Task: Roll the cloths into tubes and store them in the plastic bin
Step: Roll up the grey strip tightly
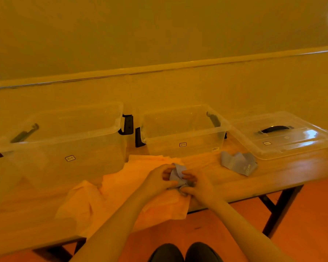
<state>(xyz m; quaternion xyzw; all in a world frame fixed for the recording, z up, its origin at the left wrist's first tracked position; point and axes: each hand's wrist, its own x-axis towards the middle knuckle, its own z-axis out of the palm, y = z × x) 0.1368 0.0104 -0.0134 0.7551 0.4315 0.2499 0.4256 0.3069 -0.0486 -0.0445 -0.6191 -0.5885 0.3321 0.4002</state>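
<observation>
A long wooden table point(273, 173) carries everything here, its front edge running across the lower part of the view; along its back edge stand two clear plastic bins, the larger bin point(61, 140) toward the left end and the smaller bin point(184, 133) at the middle, both lidless and, as far as the see-through walls show, with no cloths in them yet; a clear lid point(284, 137) with a dark handle lies flat near the right end of the back edge; a wide pale cloth point(121, 195) is spread rumpled over the middle of the table and droops past the front edge; a grey-blue cloth point(239, 164) lies loose and unrolled just in front of the lid; the smallest piece, a second grey-blue cloth point(177, 176), is bunched between the hands above the pale cloth near the front edge; the left hand point(157, 180) pinches its left side and the right hand point(197, 186) pinches its right side and lower corner, fingers curled on the fabric; the step in hand seems to be straightening this cloth before rolling, since no tube shape is visible yet; the next move probably calls for laying it flat, then rolling it tight from one edge before carrying it to a bin
</observation>
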